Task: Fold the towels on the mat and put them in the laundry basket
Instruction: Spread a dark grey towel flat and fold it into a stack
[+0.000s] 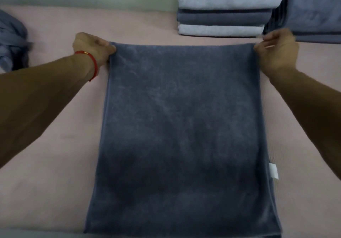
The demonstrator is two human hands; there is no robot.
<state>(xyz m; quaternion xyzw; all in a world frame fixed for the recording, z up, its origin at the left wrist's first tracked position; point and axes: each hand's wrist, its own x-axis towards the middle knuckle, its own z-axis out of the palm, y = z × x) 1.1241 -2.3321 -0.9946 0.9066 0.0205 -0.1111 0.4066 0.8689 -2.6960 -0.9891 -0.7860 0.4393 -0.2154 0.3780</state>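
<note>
My left hand [93, 47] pinches the far left corner of the dark blue towel [182, 136], fingers curled round the edge, a red thread bracelet [92, 62] on the wrist. My right hand [276, 50] grips the far right corner the same way, slightly blurred. Between them the far edge runs straight and taut, and the towel lies flat on the pink mat [51, 145], reaching toward me to the bottom of view, with a white label [273, 173] showing at its right edge.

Beyond my right hand a stack of folded towels [223, 16] sits on the mat, light and dark layers alternating, with a second folded pile [313, 16] just beside it. At far left lies a loose heap of blue cloth [13, 40], probably waiting its turn. I can't see any laundry basket.

I judge this to be squaring up a fold. The next move likely means carrying both corners toward me evenly, keeping the edges aligned so the halves meet cleanly.
</note>
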